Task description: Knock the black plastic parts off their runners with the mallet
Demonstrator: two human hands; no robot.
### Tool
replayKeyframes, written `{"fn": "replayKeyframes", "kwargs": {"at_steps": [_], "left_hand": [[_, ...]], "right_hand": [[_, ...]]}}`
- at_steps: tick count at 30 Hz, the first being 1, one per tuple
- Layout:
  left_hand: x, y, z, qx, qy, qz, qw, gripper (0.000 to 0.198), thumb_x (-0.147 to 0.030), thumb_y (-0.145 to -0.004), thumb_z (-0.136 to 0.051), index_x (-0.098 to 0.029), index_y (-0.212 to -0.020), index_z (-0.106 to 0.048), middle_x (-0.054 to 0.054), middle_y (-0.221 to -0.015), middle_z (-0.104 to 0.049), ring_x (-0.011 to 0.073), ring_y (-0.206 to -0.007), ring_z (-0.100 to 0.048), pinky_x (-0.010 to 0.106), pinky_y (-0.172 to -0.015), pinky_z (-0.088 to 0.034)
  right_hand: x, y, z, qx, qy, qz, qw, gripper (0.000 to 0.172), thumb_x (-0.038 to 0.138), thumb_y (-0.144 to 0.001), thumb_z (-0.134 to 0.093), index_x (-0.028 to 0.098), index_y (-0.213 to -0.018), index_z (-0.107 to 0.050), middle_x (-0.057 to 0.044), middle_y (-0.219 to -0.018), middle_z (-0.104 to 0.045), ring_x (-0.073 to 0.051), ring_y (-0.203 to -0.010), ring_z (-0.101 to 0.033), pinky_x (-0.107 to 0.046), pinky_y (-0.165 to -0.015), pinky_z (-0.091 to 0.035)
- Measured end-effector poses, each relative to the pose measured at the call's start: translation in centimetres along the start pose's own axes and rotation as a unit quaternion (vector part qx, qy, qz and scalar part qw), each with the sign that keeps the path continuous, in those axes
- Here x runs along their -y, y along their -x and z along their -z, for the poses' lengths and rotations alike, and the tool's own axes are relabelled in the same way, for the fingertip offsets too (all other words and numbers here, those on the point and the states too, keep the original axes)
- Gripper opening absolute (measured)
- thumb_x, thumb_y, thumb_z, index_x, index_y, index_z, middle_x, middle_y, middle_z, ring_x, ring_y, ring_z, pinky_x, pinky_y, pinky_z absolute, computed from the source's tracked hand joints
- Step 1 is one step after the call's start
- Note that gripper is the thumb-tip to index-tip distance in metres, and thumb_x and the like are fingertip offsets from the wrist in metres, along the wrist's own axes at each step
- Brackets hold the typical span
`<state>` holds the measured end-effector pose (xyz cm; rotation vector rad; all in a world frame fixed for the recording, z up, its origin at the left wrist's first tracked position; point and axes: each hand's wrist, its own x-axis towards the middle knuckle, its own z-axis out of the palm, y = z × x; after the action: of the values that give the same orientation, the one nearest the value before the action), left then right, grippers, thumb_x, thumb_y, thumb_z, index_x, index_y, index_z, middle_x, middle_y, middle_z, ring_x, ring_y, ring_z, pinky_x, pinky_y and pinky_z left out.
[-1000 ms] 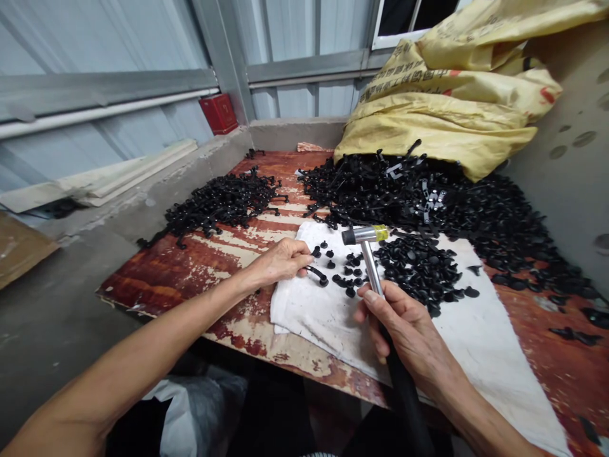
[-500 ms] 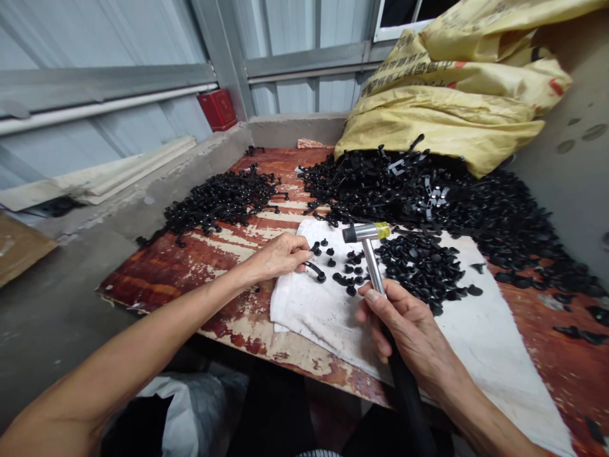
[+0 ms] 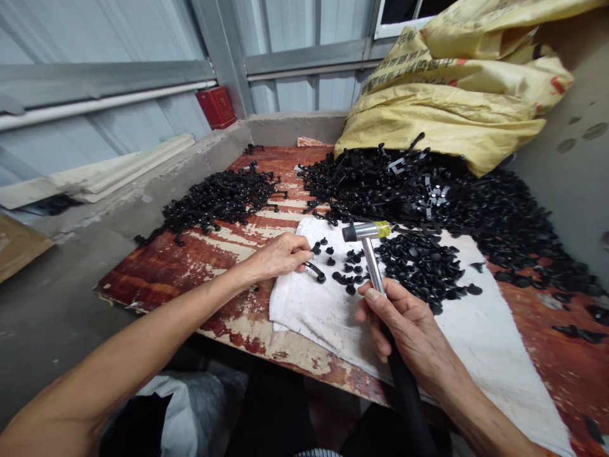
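Observation:
My left hand pinches one end of a short black strip over the white cloth; a round knob shows at the strip's other end. In my right hand is a mallet with a metal neck, a black grip, and a head that is black on one face and yellow on the other. The mallet head is raised above the cloth. Several loose black round-headed caps lie between my hands. Right of the mallet is a heap of similar black caps.
Black strips with knobs are piled at the left of the worn red board. A larger black heap spills from a yellow sack at the back. A red box stands on the ledge by the wall.

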<state>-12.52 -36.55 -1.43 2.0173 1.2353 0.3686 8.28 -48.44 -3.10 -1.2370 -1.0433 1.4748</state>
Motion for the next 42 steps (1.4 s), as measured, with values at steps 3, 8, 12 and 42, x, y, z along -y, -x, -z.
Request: {"fn": "replayKeyframes", "kwargs": {"at_steps": [3,8,12,42], "left_hand": [[-0.03,0.00,-0.03,0.002,0.000,0.010,1.000,0.017,-0.025,-0.081,-0.050,-0.015,-0.068,-0.054,-0.004,-0.056,-0.049,0.0071,-0.049,-0.041,0.020,-0.047,-0.027],[0.12,-0.02,0.04,0.008,0.008,0.003,1.000,0.017,-0.027,-0.080,-0.051,-0.016,-0.068,-0.055,-0.003,-0.057,-0.051,0.0083,-0.052,-0.044,0.020,-0.049,-0.029],[-0.05,0.08,0.10,0.008,-0.002,0.006,1.000,0.017,-0.026,-0.081,-0.050,-0.016,-0.068,-0.055,-0.003,-0.057,-0.053,0.0084,-0.052,-0.045,0.021,-0.048,-0.029],[0.36,-0.25,-0.04,0.006,-0.012,-0.019,1.000,0.017,-0.024,-0.080,-0.051,-0.015,-0.066,-0.056,-0.003,-0.056,-0.055,0.0080,-0.051,-0.045,0.020,-0.050,-0.031]], "right_hand": [[0.05,0.02,0.02,-0.001,-0.002,0.002,1.000,0.043,0.059,-0.076,-0.068,0.018,-0.083,-0.057,0.005,-0.066,-0.061,-0.001,-0.031,-0.038,-0.016,-0.031,-0.033],[0.07,0.01,0.03,-0.007,-0.004,0.000,1.000,0.045,0.060,-0.074,-0.069,0.018,-0.086,-0.058,0.004,-0.066,-0.061,-0.002,-0.031,-0.039,-0.016,-0.030,-0.033],[-0.04,0.01,0.07,-0.008,-0.003,-0.005,1.000,0.045,0.060,-0.074,-0.069,0.018,-0.087,-0.058,0.004,-0.065,-0.061,-0.002,-0.031,-0.038,-0.016,-0.030,-0.033],[-0.09,0.04,0.20,0.003,-0.006,-0.001,1.000,0.044,0.059,-0.076,-0.068,0.018,-0.086,-0.057,0.005,-0.066,-0.061,-0.002,-0.031,-0.039,-0.015,-0.030,-0.033]]}}
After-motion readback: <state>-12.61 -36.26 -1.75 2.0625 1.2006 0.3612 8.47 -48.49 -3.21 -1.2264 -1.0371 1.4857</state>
